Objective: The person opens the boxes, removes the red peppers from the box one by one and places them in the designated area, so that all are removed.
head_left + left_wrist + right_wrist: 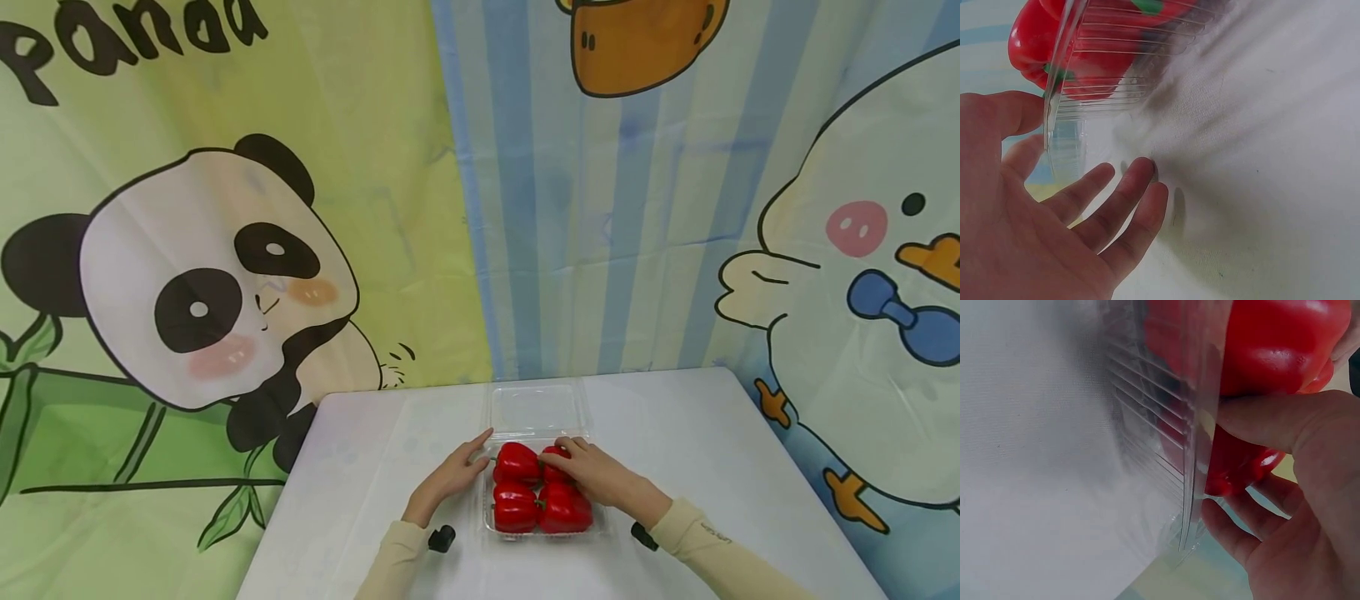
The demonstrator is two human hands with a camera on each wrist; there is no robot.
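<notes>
Far-right red pepper (552,474) is gripped by the right hand (600,475); container (1202,425) is touched at left rim by the loose-fingered left hand (453,471); both sides are bordered by table (690,433).

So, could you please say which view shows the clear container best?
The head view, showing the container nearly whole from above, with its open lid behind. Each wrist view mainly shows some ribbed wall and rim, closer.

Red peppers (566,507) with green stems (1149,6), white table (675,442), blue-striped backdrop (637,233)
</notes>
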